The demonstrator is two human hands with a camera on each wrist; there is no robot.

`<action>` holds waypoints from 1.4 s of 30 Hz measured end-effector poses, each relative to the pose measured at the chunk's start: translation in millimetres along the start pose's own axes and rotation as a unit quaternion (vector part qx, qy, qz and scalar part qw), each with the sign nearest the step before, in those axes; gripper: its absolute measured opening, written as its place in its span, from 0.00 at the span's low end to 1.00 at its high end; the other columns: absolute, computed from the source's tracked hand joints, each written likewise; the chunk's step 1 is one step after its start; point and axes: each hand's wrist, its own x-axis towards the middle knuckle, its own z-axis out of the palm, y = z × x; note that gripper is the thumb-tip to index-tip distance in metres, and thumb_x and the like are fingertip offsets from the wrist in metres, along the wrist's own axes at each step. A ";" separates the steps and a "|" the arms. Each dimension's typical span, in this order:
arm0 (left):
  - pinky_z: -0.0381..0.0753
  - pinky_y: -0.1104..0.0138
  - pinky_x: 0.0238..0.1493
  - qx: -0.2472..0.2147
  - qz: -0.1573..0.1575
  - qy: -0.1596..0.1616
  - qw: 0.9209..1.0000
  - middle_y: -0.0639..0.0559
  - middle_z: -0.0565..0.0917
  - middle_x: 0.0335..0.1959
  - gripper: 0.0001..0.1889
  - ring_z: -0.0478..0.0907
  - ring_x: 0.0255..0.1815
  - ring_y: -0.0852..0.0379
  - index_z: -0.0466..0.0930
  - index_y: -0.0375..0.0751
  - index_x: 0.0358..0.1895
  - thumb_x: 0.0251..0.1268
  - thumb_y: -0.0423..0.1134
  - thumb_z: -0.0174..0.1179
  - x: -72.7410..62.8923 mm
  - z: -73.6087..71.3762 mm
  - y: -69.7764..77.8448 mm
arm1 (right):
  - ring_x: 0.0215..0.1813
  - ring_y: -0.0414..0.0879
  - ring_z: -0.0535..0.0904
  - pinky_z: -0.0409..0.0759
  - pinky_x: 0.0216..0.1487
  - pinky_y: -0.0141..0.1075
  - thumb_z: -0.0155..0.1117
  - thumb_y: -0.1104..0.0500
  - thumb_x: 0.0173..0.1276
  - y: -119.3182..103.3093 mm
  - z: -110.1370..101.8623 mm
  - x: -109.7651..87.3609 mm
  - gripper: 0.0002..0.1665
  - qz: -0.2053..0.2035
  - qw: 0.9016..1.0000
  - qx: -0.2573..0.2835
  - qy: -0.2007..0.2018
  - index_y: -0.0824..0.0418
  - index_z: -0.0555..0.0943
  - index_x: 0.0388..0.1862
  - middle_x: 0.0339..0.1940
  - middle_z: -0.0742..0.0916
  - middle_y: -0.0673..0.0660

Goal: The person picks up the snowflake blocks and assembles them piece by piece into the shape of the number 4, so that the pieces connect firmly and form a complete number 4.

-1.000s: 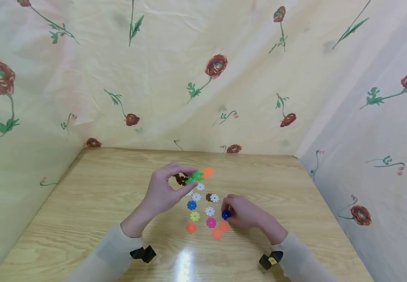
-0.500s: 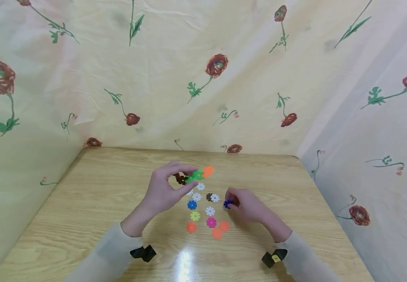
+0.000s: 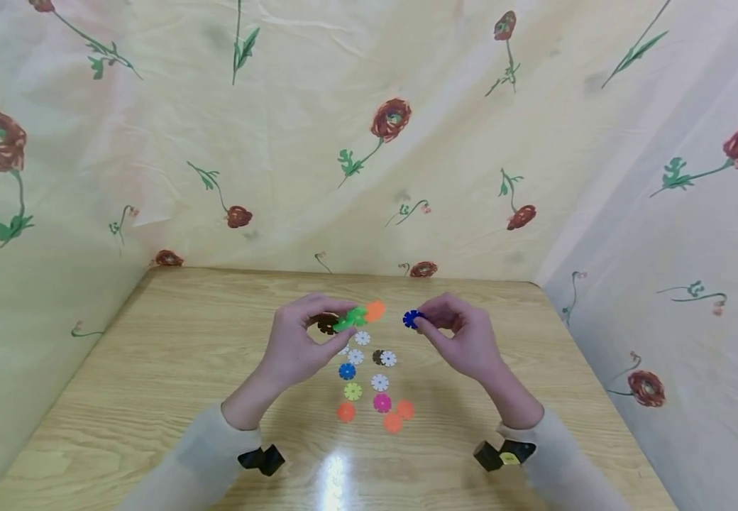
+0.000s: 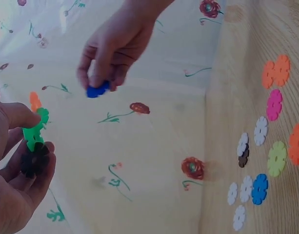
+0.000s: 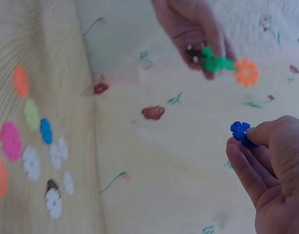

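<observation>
My left hand (image 3: 292,344) pinches a joined chain of notched snowflake discs above the table. Its middle is green discs (image 3: 353,319), with an orange disc (image 3: 375,310) at the right end and a dark brown or black disc (image 4: 35,160) at the other. Across from it, my right hand (image 3: 467,341) grips a dark blue snowflake disc (image 3: 411,319) between thumb and fingers, raised to about the same height. In the right wrist view the blue disc (image 5: 240,130) stands apart from the chain's orange disc (image 5: 246,73).
Loose discs lie flat below the hands on the wooden table (image 3: 184,355): several white discs (image 3: 379,382), a lighter blue one (image 3: 347,371), a yellow-green one (image 3: 353,391), a pink one (image 3: 382,403) and orange ones (image 3: 346,411). Floral cloth (image 3: 292,177) surrounds the table's back and sides.
My right hand has lifted the dark blue disc from beside the loose discs up and away from me, level with the chain. The left hand stays almost still.
</observation>
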 end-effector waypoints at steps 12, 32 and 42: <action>0.84 0.69 0.27 0.006 0.008 0.014 1.000 0.47 0.89 0.36 0.15 0.82 0.34 0.52 0.92 0.42 0.49 0.59 0.25 0.72 -1.6 3.8 -2.7 | 0.38 0.35 0.92 0.91 0.36 0.33 0.71 0.81 0.63 -32.4 11.9 11.7 0.13 -0.021 0.997 0.074 0.005 0.70 0.85 0.42 0.37 0.92 0.68; 0.88 0.70 0.34 0.003 -0.002 0.007 1.000 0.49 0.88 0.38 0.13 0.83 0.37 0.56 0.93 0.43 0.48 0.61 0.27 0.75 -1.4 8.0 -0.4 | 0.37 0.39 0.92 0.91 0.39 0.32 0.72 0.80 0.63 -35.0 15.8 9.3 0.13 -0.019 0.998 0.067 -0.008 0.69 0.88 0.44 0.38 0.92 0.66; 0.89 0.66 0.35 -0.026 -0.026 -0.021 0.999 0.47 0.89 0.41 0.12 0.83 0.37 0.58 0.92 0.41 0.49 0.64 0.28 0.74 0.4 8.6 3.4 | 0.37 0.37 0.92 0.91 0.35 0.34 0.74 0.78 0.62 -38.1 16.1 8.5 0.11 0.009 0.997 0.070 -0.013 0.69 0.90 0.42 0.37 0.93 0.66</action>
